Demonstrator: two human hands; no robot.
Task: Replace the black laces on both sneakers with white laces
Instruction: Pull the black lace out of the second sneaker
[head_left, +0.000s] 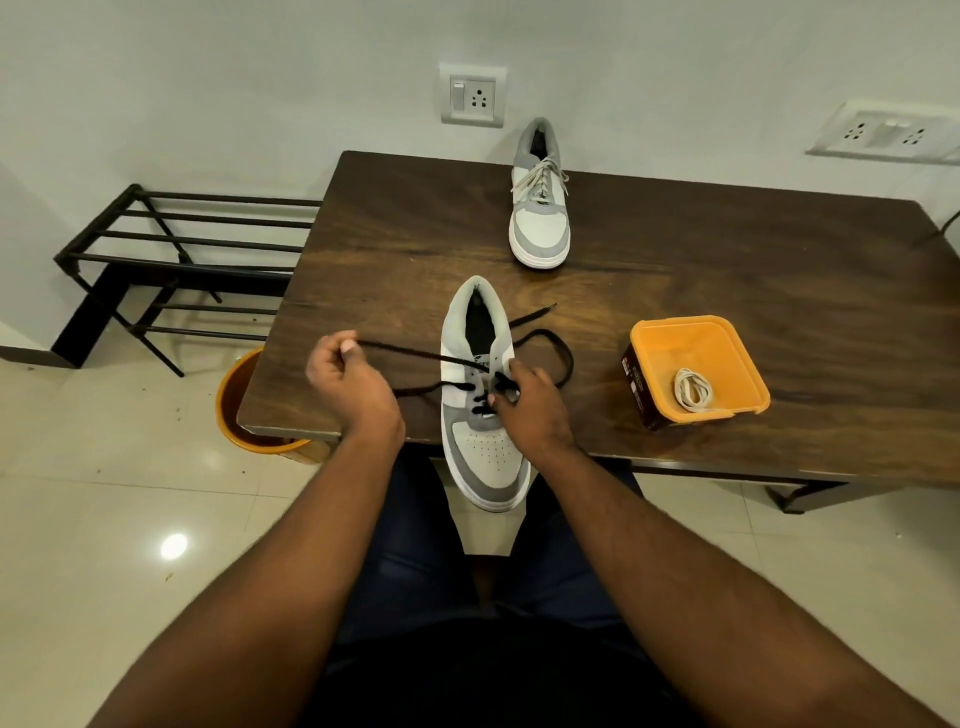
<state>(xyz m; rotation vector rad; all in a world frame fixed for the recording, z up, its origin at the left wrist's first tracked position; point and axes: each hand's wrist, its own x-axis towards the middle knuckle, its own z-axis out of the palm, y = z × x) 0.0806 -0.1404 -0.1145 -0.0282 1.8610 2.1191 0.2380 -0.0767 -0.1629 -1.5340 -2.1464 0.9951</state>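
Left hand pinches black lace, pulled taut toward 9 o'clock of sneaker. Right hand fingers curled on eyelets, 3 o'clock side.

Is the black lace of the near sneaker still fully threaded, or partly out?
Partly out. The black lace crosses only the lower eyelets of the near sneaker; the left hand pinches one freed end.

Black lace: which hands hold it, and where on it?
Left hand pinches the black lace along its left run, pulled taut. Right hand grips it at the eyelets of the near sneaker.
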